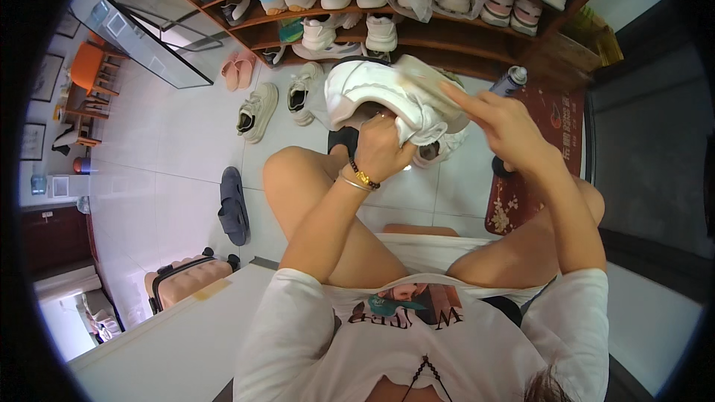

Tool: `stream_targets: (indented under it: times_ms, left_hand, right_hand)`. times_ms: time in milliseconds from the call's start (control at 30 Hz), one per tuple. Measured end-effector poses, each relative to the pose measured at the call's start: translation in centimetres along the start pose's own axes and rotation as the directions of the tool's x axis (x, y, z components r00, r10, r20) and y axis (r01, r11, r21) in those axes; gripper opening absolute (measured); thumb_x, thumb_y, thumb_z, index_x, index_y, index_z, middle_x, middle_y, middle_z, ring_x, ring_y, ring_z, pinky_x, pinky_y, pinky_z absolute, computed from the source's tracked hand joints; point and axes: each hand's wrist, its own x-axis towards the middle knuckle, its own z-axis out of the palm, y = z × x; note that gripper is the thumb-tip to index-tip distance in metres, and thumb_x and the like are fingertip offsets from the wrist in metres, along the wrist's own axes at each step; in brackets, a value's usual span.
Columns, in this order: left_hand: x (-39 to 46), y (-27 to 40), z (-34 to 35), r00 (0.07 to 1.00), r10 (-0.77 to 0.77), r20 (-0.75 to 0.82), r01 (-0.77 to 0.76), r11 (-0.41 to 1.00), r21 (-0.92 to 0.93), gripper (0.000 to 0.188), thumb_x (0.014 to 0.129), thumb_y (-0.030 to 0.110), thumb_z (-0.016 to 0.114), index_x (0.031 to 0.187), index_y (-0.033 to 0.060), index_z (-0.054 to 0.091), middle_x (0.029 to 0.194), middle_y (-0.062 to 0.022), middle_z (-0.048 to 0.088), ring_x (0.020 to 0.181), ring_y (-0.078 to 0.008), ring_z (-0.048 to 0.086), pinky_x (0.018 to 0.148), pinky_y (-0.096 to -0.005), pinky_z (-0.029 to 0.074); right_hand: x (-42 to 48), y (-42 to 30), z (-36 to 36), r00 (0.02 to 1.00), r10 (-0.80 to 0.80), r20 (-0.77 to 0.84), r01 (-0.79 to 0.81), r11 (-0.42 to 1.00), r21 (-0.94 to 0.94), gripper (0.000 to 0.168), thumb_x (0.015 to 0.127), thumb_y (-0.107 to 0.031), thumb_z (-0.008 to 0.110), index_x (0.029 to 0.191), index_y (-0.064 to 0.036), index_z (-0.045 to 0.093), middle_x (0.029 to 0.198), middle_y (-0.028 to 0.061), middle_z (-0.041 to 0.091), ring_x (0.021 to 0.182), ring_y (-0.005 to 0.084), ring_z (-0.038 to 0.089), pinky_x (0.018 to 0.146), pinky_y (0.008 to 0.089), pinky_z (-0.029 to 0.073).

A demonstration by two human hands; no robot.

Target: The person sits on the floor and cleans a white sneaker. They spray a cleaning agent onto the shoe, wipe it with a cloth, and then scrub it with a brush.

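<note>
A white sneaker is held up in front of my knees. My left hand reaches into its opening and grips it from inside. In my right hand is a pale, flat-backed brush, blurred, lying against the shoe's far right side; its bristles are hard to make out. Partly hidden beneath them, another white shoe rests on the floor. Beyond my right hand a spray can stands upright by the red doormat.
A wooden shoe rack full of shoes stands just ahead. Beige sneakers, pink slippers and a dark grey slide lie on the tiles to the left. A pink suitcase is behind them, at lower left.
</note>
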Motion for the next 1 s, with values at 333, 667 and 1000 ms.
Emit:
stream_targets:
  times_ms: [333,667,1000]
  left_hand:
    - [0.5,0.9,0.7,0.989,0.064,0.136,-0.050,0.993,-0.105,0.018,0.067,0.011,0.067,0.081,0.0021,0.060,0.069,-0.0156,0.059,0.065,-0.0321,0.058,0.060,-0.0395,0.047]
    - [0.7,1.3,2.1,0.931,0.145,0.336,-0.090,0.981,-0.173,0.013,0.066,0.011,0.063,0.072,0.0026,0.056,0.067,-0.0143,0.056,0.065,-0.0330,0.056,0.061,-0.0416,0.047]
    - [1.0,0.8,0.0,0.965,0.156,0.213,-0.150,0.988,-0.042,0.019,0.066,0.018,0.068,0.074,0.0047,0.058,0.067,-0.0108,0.056,0.066,-0.0288,0.056,0.060,-0.0373,0.047]
  right_hand:
    - [0.3,0.1,1.0,0.995,-0.094,-0.025,0.095,0.994,0.055,0.066,0.079,0.001,0.057,0.137,-0.027,0.042,0.075,0.0149,0.053,0.063,0.0327,0.053,0.058,0.0404,0.042]
    - [0.0,0.5,1.6,0.995,-0.029,-0.093,0.034,0.998,0.048,0.054,0.085,-0.002,0.051,0.135,-0.021,0.045,0.074,0.0175,0.055,0.068,0.0355,0.054,0.063,0.0415,0.043]
    - [-6.9,3.4,0.9,0.970,0.241,0.046,-0.245,0.939,0.242,0.059,0.080,0.002,0.055,0.134,-0.023,0.047,0.075,0.0169,0.055,0.068,0.0340,0.053,0.065,0.0395,0.044]
